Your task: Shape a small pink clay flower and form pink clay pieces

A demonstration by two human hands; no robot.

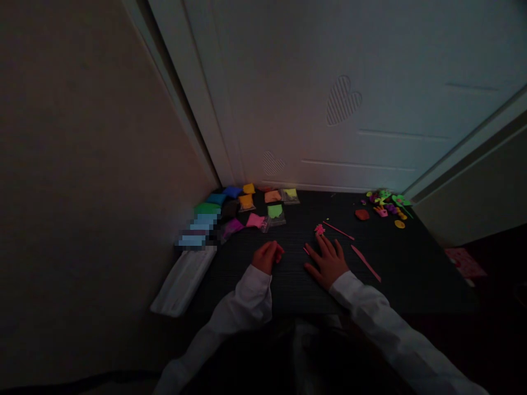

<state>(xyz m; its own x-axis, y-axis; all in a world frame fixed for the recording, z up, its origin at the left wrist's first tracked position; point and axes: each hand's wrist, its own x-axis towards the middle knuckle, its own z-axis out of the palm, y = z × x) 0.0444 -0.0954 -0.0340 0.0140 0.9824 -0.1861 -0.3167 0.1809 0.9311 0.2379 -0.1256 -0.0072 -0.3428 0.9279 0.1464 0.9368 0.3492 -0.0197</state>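
Observation:
My left hand (267, 257) is curled closed over the dark table (288, 285); whatever its fingers hold, if anything, is hidden. To its right, my right hand (327, 263) lies flat with fingers spread. A small pink clay piece with a petalled edge (320, 229) sits at the tip of one of its long fingers. Beside another finger is a thin pink strip (306, 250), partly covered. A slim pink modelling stick (339, 231) lies just beyond the right hand. Farther right rests a pink plastic clay knife (365, 263).
Several bags of coloured clay, including a light green one (275, 213), line the back left. A blurred-out flat object (200, 229) and a pale clear-wrapped package (184, 280) lie at the left edge. Colourful clay shapes (387, 203) cluster back right, near a red lump (362, 214). A white door (288, 99) stands behind.

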